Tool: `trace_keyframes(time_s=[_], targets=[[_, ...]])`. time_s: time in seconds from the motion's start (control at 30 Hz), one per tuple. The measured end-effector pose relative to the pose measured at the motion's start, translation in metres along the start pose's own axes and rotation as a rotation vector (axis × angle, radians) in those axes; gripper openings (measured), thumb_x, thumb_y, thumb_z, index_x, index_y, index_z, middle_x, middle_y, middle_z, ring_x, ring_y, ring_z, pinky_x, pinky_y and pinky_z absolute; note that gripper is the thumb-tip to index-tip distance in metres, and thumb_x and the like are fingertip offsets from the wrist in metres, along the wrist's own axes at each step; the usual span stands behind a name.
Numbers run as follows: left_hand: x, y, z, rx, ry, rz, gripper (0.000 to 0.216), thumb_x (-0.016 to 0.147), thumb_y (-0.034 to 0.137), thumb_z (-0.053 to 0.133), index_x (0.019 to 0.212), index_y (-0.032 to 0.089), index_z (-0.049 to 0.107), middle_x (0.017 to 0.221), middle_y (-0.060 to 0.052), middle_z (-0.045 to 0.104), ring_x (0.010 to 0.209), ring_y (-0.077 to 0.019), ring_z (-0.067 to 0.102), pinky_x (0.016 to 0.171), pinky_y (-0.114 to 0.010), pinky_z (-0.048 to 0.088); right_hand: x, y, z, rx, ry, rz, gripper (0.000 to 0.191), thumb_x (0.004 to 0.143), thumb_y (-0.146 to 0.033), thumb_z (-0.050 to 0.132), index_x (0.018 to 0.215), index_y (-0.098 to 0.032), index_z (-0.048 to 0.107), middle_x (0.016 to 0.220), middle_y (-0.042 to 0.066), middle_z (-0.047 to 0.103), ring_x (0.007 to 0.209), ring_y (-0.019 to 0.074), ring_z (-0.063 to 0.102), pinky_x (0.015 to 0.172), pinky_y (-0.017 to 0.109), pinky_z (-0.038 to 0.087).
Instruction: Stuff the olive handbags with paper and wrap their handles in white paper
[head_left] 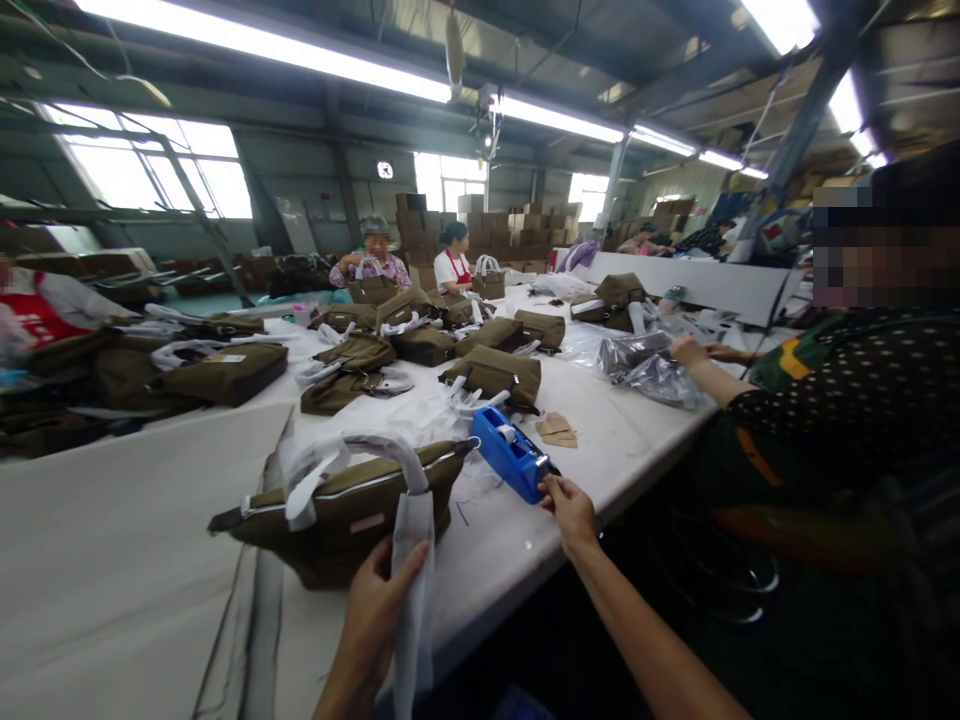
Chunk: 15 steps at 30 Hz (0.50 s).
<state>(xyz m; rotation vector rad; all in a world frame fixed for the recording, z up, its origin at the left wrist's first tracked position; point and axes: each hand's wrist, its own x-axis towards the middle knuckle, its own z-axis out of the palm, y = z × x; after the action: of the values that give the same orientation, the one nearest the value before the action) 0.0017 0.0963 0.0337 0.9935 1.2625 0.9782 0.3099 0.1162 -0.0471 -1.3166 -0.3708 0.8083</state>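
An olive handbag (337, 510) with a zipped top stands on the white table in front of me, its handles (382, 442) wrapped in pale wrapping material. My left hand (382, 590) is closed around a hanging wrapped strip (414, 560) at the bag's right side, thumb in front. To the right of the bag is a blue tape dispenser (510, 455) with a roll in it. My right hand (570, 510) pinches at the dispenser's near, cutting end; whether a piece of tape is between the fingertips is too small to make out.
Several olive handbags (495, 375) with wrapped handles lie across the table (600, 430). Brown paper pieces (556, 430) lie behind the dispenser. At right, a co-worker in a dotted sleeve (780, 380) handles clear plastic bags (660, 370). More people sit at the far side, before stacked cartons (495, 235).
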Motion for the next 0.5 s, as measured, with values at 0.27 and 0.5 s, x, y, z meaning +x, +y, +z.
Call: trace_keyframes(time_s=[0.27,0.5], targets=[[-0.007,0.007,0.001,-0.015,0.031,0.039,0.058,0.066,0.05,0.086,0.109,0.013,0.072,0.105,-0.014,0.078,0.099,-0.0346,0.072,0.088,-0.04,0.055,-0.043,-0.004,-0.004,0.0,-0.124,-0.023,0.055,0.056,-0.064,0.086,0.079,-0.019,0.065,0.071,0.0,0.065,0.048,0.0081,0.05,0.05,0.023,0.051],[-0.011,0.009,0.001,-0.004,0.021,0.066,0.057,0.067,0.051,0.085,0.107,0.012,0.073,0.106,-0.014,0.077,0.101,-0.0348,0.071,0.09,-0.039,0.053,-0.106,-0.054,0.033,-0.163,-0.636,-0.099,0.036,0.081,-0.049,0.078,0.08,-0.015,0.07,0.075,0.004,0.069,0.056,0.011,0.058,0.058,0.023,0.046]])
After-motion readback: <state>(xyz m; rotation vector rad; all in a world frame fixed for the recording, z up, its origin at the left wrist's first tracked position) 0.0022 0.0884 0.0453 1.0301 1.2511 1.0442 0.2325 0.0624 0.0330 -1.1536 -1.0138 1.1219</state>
